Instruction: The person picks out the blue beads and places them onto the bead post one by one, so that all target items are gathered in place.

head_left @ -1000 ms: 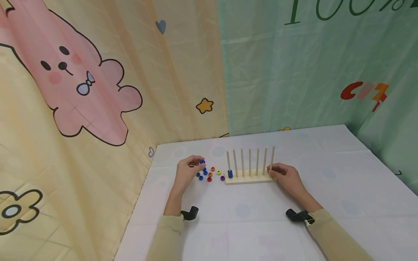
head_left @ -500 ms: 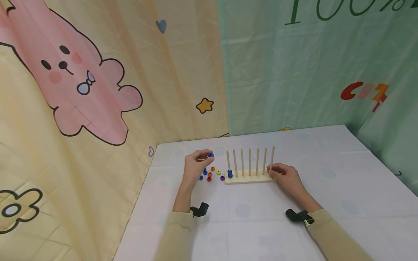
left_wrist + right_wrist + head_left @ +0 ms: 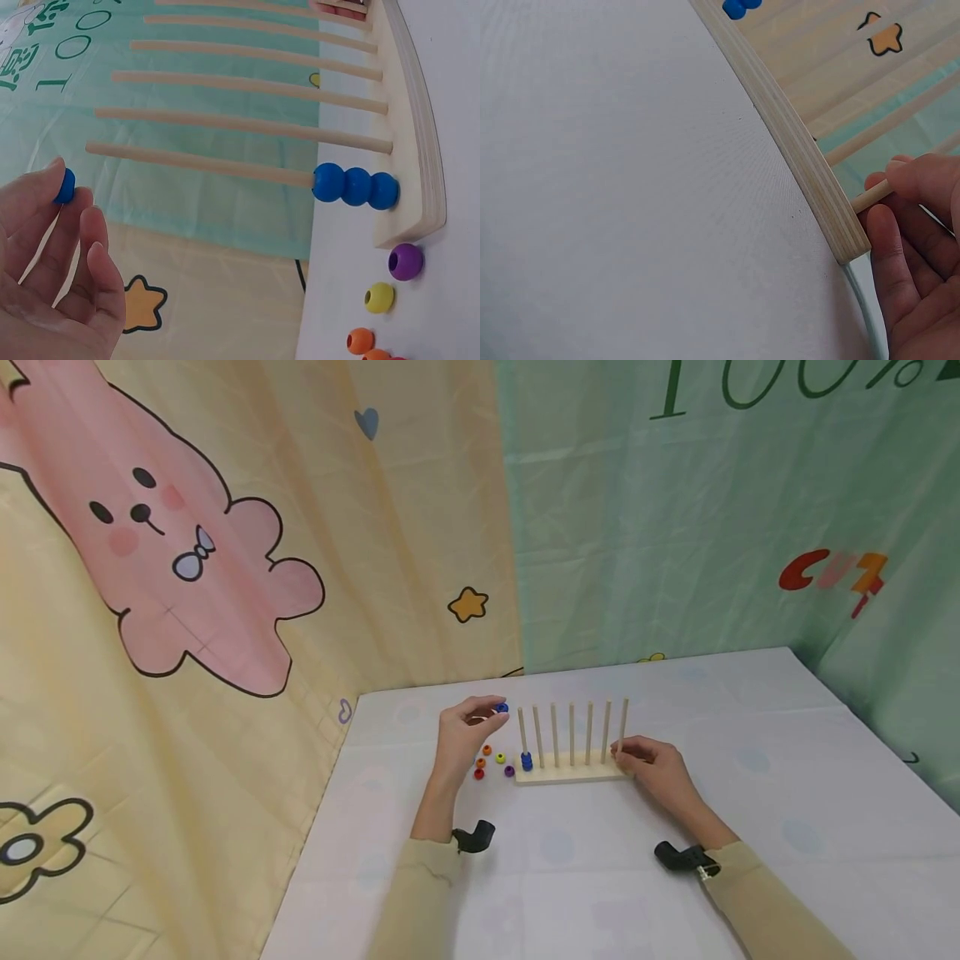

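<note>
My left hand (image 3: 462, 742) pinches a blue bead (image 3: 68, 186) between thumb and fingertips. It holds the bead up, a little left of the top of the leftmost peg (image 3: 202, 164) of a wooden peg rack (image 3: 570, 774). Three blue beads (image 3: 357, 185) are stacked at the bottom of that peg; the other pegs carry none that I can see. At the rack's right end, my right hand (image 3: 658, 768) grips the last peg (image 3: 874, 196) close to its base, with the thumb and fingers around it.
Left of the rack lie loose beads: a purple bead (image 3: 406, 262), a yellow bead (image 3: 379, 298), orange beads (image 3: 360, 340) and a red bead (image 3: 478, 773). My left forearm hides the table behind it. A white cloth (image 3: 555, 877) covers the table, and printed curtains (image 3: 420, 527) stand behind.
My left hand has lifted the blue bead from the loose beads and carried it right and upward toward the leftmost peg. My right hand has stayed at the rack's right end.
</note>
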The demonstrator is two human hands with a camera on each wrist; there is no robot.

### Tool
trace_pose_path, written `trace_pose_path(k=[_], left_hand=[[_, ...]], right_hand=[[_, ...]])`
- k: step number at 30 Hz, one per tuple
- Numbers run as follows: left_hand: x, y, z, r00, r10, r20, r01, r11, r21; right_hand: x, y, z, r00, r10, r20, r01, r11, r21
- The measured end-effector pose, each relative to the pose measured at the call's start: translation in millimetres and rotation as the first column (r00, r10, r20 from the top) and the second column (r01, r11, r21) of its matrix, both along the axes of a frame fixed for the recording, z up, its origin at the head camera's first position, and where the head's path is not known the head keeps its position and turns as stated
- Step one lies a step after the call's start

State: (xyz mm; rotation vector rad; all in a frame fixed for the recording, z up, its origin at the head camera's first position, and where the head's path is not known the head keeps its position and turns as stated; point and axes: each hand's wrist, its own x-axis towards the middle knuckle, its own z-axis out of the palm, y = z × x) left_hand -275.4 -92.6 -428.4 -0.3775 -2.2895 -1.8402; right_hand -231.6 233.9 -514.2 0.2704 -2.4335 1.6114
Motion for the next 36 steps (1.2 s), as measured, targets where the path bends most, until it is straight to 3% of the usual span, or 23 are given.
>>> trace_pose_path(k=[4,9,20,36], left_hand=[[-0.7,4.2,0.6,0.999,-0.031,-0.012,0.031,1.000,0.001],[1.5,8.7,1.3,0.997,-0.058,-0.043,0.058,0.998,0.000],[2.6,15.4,0.7,0.996,-0.073,-0.050,0.070,0.996,-0.062],[2.5,21.7,1.3,0.995,-0.083,-0.056,0.081,0.996,-0.040]], right_hand=[[6.2,-2,9.8,1.000,0.004,0.007,-0.004,1.000,0.001],[8.6,-4,9.4,1.000,0.012,0.024,-0.011,1.000,-0.005],[8.6,-5,8.7,0.999,-0.019,0.029,0.019,1.000,0.005],[5.2,-2,10.5,1.000,0.001,0.005,-0.001,1.000,0.010]])
